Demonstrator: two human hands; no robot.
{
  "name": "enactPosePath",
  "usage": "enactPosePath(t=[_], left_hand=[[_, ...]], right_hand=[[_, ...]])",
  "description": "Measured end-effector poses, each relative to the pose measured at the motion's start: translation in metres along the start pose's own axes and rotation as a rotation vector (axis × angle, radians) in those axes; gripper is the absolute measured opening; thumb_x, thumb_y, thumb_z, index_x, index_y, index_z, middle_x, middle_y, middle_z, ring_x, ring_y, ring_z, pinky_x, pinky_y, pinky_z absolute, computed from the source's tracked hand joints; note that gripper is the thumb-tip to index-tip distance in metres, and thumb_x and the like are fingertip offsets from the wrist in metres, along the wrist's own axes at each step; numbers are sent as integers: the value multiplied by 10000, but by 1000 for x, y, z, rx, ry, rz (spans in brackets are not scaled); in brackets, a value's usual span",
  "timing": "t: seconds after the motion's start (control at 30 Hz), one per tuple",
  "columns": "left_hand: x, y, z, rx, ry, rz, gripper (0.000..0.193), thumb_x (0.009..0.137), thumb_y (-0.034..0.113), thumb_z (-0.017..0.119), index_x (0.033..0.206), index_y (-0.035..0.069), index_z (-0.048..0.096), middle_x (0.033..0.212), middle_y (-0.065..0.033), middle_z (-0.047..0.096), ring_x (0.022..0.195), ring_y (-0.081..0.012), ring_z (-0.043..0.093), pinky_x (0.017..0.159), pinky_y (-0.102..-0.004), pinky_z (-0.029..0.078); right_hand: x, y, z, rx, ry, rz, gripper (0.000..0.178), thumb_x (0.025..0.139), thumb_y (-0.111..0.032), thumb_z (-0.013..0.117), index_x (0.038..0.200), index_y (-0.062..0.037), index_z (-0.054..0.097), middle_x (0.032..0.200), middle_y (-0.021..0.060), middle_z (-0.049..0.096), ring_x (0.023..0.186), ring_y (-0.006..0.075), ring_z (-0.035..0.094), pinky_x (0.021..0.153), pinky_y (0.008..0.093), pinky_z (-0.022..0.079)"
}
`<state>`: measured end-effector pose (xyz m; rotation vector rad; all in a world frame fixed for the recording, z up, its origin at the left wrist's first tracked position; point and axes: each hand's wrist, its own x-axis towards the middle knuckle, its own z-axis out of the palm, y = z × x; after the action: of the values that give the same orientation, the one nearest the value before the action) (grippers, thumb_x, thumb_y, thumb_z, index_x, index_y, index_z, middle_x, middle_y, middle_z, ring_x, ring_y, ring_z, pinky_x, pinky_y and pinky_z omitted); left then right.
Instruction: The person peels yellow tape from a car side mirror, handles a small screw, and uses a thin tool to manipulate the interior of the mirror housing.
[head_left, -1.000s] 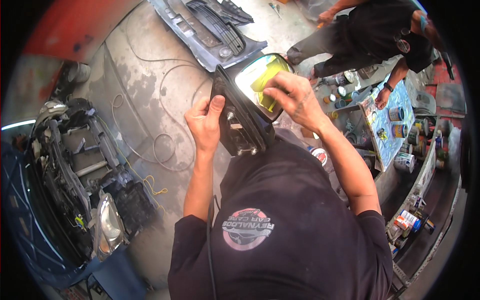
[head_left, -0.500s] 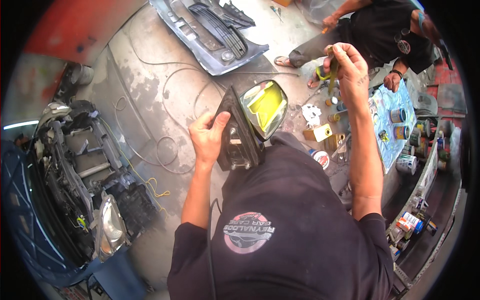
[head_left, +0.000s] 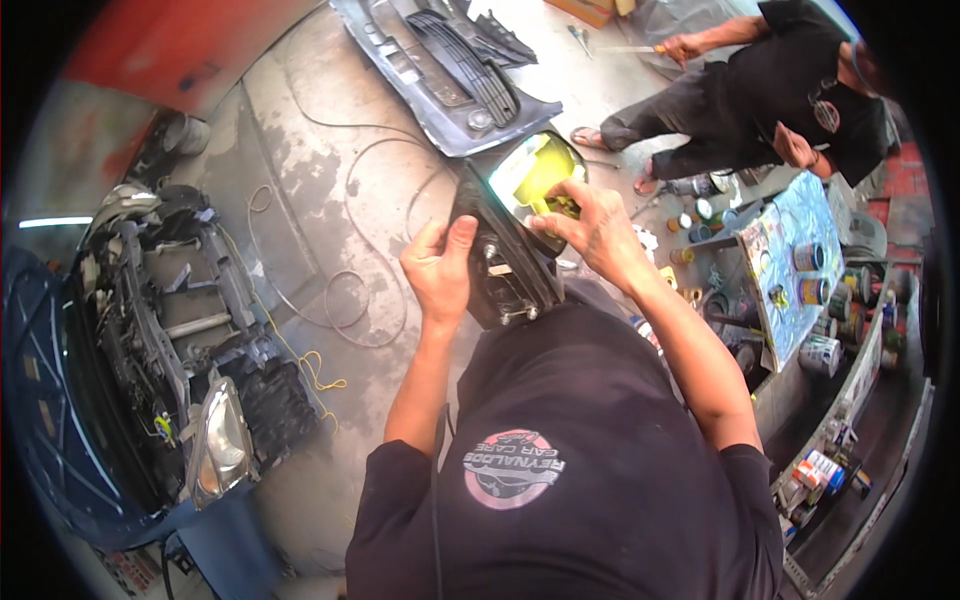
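My left hand point(head_left: 438, 268) is closed round the black base of a car side mirror point(head_left: 515, 275), its thumb resting on the frame. Yellow-green tape point(head_left: 545, 172) covers much of the mirror's glass, and a pale uncovered part shows at its left edge. My right hand point(head_left: 600, 230) is closed at the lower right of the glass, thumb and fingers pinching a strip of the yellow-green tape against or very near the surface. The fingers partly hide this strip, so I cannot tell how much of it is stuck down.
Ahead on the floor lies a car bumper point(head_left: 480, 105). The open front of a blue car with a headlight point(head_left: 222, 440) is at left. At right stand a covered table point(head_left: 785, 245) with paint cans and a shelf. A co-worker point(head_left: 790, 90) holds a tool. A hose point(head_left: 350, 190) loops across the floor.
My right hand has come down and left from its raised spot, bringing the tape strip to the mirror glass. The co-worker's hands have moved.
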<state>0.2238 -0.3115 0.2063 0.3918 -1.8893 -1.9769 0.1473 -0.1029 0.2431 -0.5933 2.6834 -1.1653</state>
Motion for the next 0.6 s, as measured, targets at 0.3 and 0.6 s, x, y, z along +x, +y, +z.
enactPosePath(t=[0.3,0.6], left_hand=[[-3,-8,-4,106,-78,28,538,935,323,807,653,49,439,634,80,384,624,-48,320,521,-276,255],[-3,-3,-16,126,-121,40,538,934,331,806,662,43,442,634,76,386,626,-50,312,527,-272,253]], right_hand=[[10,20,-19,223,-162,73,273,828,-177,718,936,74,711,719,95,667,650,125,638,615,313,517],[25,52,-72,331,-80,259,161,848,-116,730,921,28,736,655,25,647,556,79,605,517,247,463]])
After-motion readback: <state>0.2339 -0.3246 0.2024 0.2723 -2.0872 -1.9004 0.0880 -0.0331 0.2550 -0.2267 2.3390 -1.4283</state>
